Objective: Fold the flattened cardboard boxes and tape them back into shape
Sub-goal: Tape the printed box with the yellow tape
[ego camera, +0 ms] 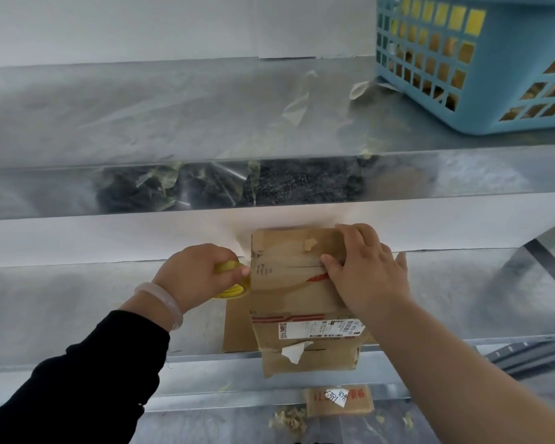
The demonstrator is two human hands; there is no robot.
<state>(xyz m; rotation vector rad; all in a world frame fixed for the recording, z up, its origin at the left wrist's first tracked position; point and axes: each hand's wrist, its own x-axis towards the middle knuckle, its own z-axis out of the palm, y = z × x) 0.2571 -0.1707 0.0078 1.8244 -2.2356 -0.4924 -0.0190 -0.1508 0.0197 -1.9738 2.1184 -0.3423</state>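
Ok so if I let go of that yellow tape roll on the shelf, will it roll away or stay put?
The tape roll is round and seems held on edge in the left hand, so it could roll. The metal shelf looks smooth. The strip to the cardboard box may tether it.

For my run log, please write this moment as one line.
left hand: holds yellow tape roll at box edge | right hand: presses cardboard box top | place: metal shelf

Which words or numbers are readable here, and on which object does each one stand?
"5391", handwritten, uncertain: white slip on the lower parcel.
Red print beside that slip: blurred.
Shipping label on the cardboard box: too small.
Yellow tape roll: print unreadable.
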